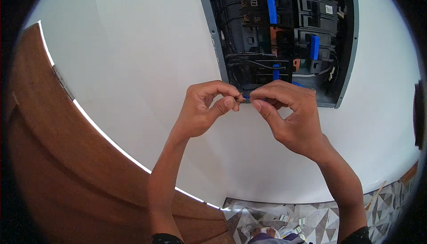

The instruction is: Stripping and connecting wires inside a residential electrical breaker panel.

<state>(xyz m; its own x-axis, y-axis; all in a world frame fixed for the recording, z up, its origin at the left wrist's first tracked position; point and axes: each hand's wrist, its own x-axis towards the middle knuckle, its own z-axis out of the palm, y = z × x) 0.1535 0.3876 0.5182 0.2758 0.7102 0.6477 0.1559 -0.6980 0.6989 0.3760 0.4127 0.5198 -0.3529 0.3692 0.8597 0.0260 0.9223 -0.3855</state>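
Head view: a thin piece, too small to make out, is pinched in my left grip, before the near edge of the panel. My right grip is drawn nearly together just right of it; whether it holds anything, I cannot tell. Blue tabs dot the panel. White wall surrounds it, brown door left, patterned floor near.

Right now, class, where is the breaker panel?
In the head view, the panel is on the white wall, upper right of centre, its lower edge partly hidden by the left hand and right hand.
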